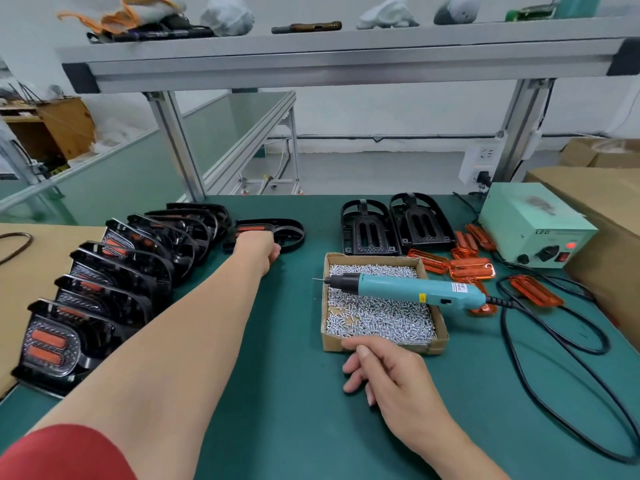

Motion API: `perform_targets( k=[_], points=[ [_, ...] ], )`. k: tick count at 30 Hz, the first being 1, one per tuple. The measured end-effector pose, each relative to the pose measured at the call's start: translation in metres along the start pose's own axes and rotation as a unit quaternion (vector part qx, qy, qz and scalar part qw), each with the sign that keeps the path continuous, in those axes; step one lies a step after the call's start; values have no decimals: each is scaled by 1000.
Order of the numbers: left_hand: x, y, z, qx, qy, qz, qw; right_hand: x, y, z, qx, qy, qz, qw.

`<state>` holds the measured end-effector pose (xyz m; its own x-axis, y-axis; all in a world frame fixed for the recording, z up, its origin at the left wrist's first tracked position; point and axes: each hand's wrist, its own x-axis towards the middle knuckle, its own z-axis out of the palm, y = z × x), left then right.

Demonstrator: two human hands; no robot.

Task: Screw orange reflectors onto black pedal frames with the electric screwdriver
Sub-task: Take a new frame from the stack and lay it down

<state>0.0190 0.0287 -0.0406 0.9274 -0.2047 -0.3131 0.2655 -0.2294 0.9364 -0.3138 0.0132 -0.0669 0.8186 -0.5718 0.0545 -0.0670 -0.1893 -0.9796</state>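
Nearest us is our red sleeve (65,455), from which the left arm stretches across the green desk (277,410) toward its far edge. Our left hand (258,251) is curled over the near rim of a black pedal frame (287,233) that lies flat there, an orange strip showing in it just beyond the knuckles. Along the left edge of the desk a row of finished pedals (104,289) leans one on the next, each with orange reflectors set in its face; the row partly sits on a sheet of cardboard (20,271). Our right hand (384,372) rests on the desk toward the near edge, well apart from the left, thumb against the near wall of a shallow cardboard tray (429,348). Its fingers are bent, and we cannot tell whether they pinch anything. The tray is full of small silver screws (377,317), and the teal electric screwdriver (408,289) lies across them, bit pointing left, its black cable (554,341) looping over the right side of the desk. Beyond the tray two bare black frames (369,230) stand side by side at the far edge. Loose orange reflectors (471,268) are scattered between the tray and a pale green power box (519,220) in the far right corner.
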Motion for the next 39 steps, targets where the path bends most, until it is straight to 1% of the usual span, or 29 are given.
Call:
perform_targets(
  k=[3,6,9,12,16,21,25,29,32,36,39],
  points=[
    [-12,4,22,31,-17,35,999,0,-1,-1,-9,-5,-4,1000],
    [-26,11,42,110,-47,81,989,0,-3,-2,-9,-10,-2,1000],
    [-31,18,60,220,-82,123,964,-1,-6,-2,-6,-14,-1,1000],
    [-37,24,77,281,-90,159,942,-1,-6,-3,-7,-22,5,1000],
    [-41,28,91,353,-122,167,913,-1,-4,-4,-5,-19,6,1000],
    [-45,30,97,409,-99,183,889,0,0,-4,-10,-20,1,1000],
    [-51,30,99,416,-83,190,885,0,0,-4,-11,-22,-6,1000],
    [-57,32,97,383,-68,215,896,1,1,-4,-17,-24,-8,1000],
    [-61,36,93,331,-57,217,916,1,1,-4,-23,-24,-9,999],
    [-66,43,83,227,-45,201,952,1,0,-4,-23,-21,-12,999],
    [-74,46,72,167,-40,202,964,1,0,-4,-19,-20,-11,1000]
  ],
)
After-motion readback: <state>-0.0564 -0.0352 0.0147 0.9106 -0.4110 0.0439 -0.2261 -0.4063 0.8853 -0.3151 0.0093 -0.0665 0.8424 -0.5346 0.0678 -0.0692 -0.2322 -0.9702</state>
